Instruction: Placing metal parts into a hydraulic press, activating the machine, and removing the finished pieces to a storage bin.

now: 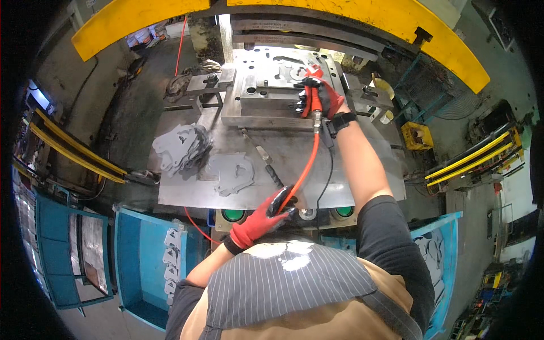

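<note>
My right hand [326,97], in a red and black glove, is closed around a red air blow gun [316,101] over the steel die [266,102]. An orange air hose [312,158] runs from the gun's metal fitting down to my left hand [258,222]. That hand, gloved alike, is closed on the hose by the table's front edge. Just ahead of it lies a thin tool with a black grip [274,176] and a metal end. A flat grey metal part [233,174] lies left of the tool, and a stack of similar parts [180,148] sits farther left.
The yellow press frame [442,45] arches over the die. Two green buttons [233,215] [344,211] sit below the table's front edge. Blue bins [131,255] with grey parts stand at both sides. A yellow crate [417,136] is on the right.
</note>
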A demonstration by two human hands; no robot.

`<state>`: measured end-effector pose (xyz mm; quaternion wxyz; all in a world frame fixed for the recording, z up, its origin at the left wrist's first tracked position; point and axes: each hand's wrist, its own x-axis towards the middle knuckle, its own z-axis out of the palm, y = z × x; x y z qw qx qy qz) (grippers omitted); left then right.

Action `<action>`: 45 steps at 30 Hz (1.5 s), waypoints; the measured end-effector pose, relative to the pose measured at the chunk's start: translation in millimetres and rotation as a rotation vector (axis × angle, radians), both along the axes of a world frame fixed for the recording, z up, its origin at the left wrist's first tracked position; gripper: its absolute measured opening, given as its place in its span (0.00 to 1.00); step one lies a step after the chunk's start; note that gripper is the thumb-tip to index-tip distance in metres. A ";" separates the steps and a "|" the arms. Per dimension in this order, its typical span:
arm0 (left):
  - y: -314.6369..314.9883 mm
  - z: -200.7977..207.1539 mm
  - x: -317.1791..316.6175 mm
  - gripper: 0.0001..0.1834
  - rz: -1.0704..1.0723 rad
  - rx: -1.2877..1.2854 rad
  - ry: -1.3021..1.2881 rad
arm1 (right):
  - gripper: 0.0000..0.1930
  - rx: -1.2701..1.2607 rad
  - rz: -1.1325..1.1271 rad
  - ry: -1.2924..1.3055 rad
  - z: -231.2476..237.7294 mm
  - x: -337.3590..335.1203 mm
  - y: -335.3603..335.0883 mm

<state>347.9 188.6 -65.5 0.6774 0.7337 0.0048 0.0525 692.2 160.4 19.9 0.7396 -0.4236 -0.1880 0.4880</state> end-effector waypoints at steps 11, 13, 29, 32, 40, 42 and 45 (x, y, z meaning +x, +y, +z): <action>-7.4 18.8 -5.1 0.33 -0.079 -0.224 0.123 | 0.17 -0.147 0.071 -0.093 4.0 -52.7 -63.4; -5.6 8.6 1.0 0.32 -0.140 -0.190 0.125 | 0.17 -0.137 0.094 -0.014 -8.4 -59.2 -55.0; -6.8 6.5 -2.2 0.32 -0.078 -0.127 0.045 | 0.16 -0.050 -0.008 -0.153 -19.1 -57.6 -51.6; -6.2 12.9 -11.1 0.32 0.023 -0.050 0.042 | 0.20 -0.022 0.049 -0.056 -10.3 -51.7 -59.4; -13.4 -11.1 -15.7 0.33 0.029 0.103 0.056 | 0.18 -0.076 -0.070 -0.398 -11.1 -60.7 -39.0; -12.0 -10.0 -17.3 0.33 0.095 0.160 0.010 | 0.21 -0.046 -0.020 -0.287 -0.6 -57.9 -42.1; -10.3 -4.0 -24.3 0.31 0.089 0.121 0.073 | 0.21 -0.113 0.079 -0.240 -19.6 -59.5 -47.7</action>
